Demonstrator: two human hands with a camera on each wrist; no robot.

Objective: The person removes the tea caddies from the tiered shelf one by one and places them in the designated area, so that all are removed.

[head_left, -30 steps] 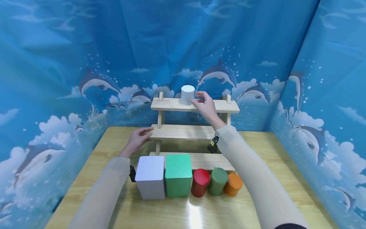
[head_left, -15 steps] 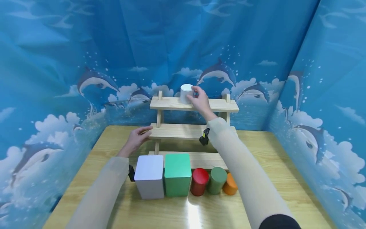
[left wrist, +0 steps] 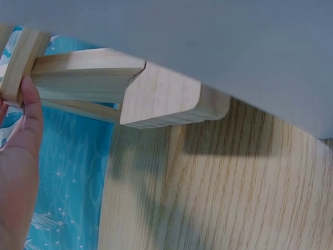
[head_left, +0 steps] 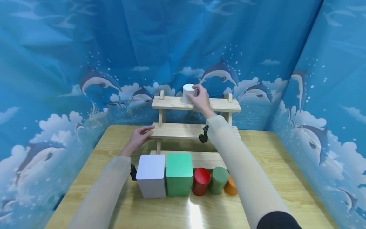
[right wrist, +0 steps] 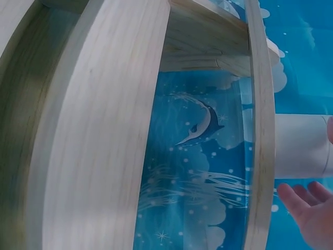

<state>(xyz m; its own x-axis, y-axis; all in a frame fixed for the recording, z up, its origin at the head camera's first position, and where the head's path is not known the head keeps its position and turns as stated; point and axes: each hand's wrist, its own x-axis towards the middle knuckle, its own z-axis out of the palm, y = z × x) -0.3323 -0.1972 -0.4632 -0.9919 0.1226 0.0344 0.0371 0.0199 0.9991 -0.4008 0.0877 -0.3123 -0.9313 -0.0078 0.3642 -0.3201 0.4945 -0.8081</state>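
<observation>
A white lidded canister [head_left: 188, 94] stands upright on the top shelf [head_left: 215, 104] of a three-tier wooden stand. My right hand [head_left: 200, 98] holds it from the right, thumb across its front and index finger at its lid. Seen from the right wrist, the canister [right wrist: 302, 146] rests on the shelf, and the other fingers [right wrist: 299, 200] of my right hand lie beside it. My left hand [head_left: 138, 137] grips the left end of the middle shelf [head_left: 180, 131]. In the left wrist view its finger [left wrist: 31, 107] lies against the plank's edge.
Before the stand, a row sits on the wooden table [head_left: 100, 149]: a white box [head_left: 151, 178], green box [head_left: 179, 175], red cylinder [head_left: 201, 182], dark green cylinder [head_left: 218, 180] and orange cylinder [head_left: 230, 187], partly behind my right sleeve. A blue dolphin curtain [head_left: 171, 47] hangs behind.
My right hand has moved left from beside the canister and taken hold of it. The left hand stays at the middle shelf. The right forearm now covers part of the orange cylinder.
</observation>
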